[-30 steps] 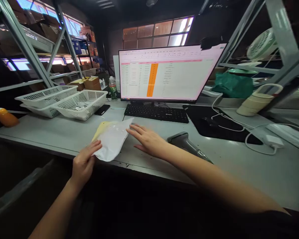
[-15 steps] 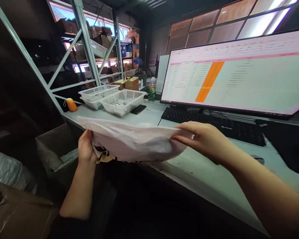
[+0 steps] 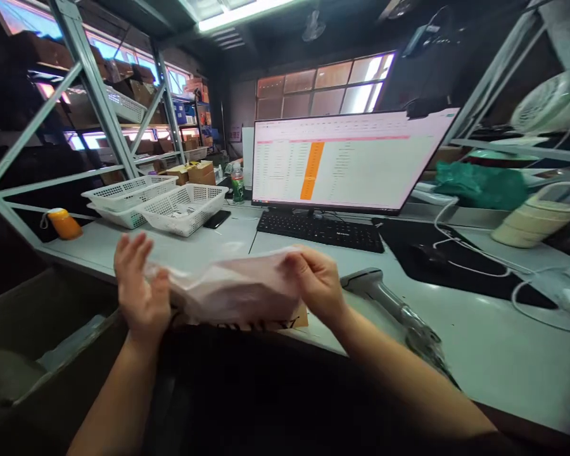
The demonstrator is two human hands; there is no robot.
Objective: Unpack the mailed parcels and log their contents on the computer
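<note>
A pale, translucent plastic bag (image 3: 237,285) hangs over the desk's front edge, its surface creased and slightly blurred. Dark lettering on a yellowish piece shows along its lower side. Fingers curled, my right hand (image 3: 319,282) grips the bag's right end. My left hand (image 3: 142,288) is at the bag's left end with its fingers spread upward; the palm side is close to the plastic, and I cannot tell if it touches. Just right of my right hand, a handheld barcode scanner (image 3: 384,291) lies on the desk (image 3: 494,342).
White plastic baskets (image 3: 185,212), a dark phone (image 3: 217,220), an orange bottle (image 3: 65,223) and a green-labelled bottle (image 3: 237,183) stand at the back left. A monitor (image 3: 361,164) rises behind a black keyboard (image 3: 320,231). A mouse (image 3: 430,253) and white cables lie to the right. An open bin (image 3: 52,342) is at lower left.
My left hand has loosened its pinch and spread its fingers. My right hand has closed more firmly on the bag. The view has turned right, bringing the scanner into sight.
</note>
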